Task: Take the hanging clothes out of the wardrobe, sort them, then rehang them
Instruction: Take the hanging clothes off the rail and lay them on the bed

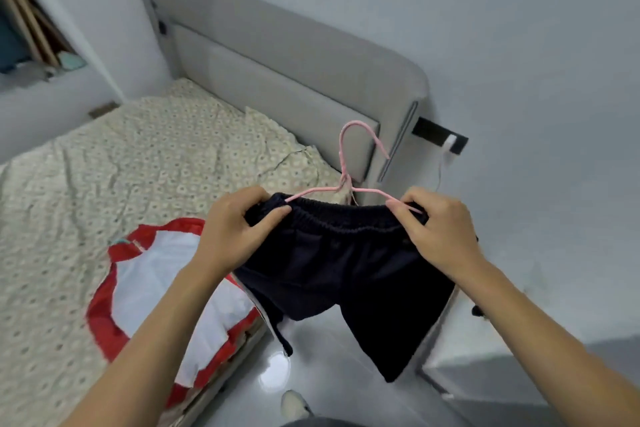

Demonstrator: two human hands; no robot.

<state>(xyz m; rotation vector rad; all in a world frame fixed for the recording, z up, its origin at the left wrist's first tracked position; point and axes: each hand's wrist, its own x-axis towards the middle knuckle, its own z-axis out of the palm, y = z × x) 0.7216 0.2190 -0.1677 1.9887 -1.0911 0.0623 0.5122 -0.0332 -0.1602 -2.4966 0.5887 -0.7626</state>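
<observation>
- The left hand (239,225) pinched the left end of the elastic waistband of a pair of dark shorts (346,274), fingers curled into the cloth.
- The right hand (440,229) pinched the right end of the waistband together with the arm of a pink hanger (349,163).
- The shorts hung in the air between both hands, above the floor (329,374) beside the bed (86,166), with the hanger's hook standing up behind the waistband.
- A red and white garment (138,288) lay on the bed near its edge.
</observation>
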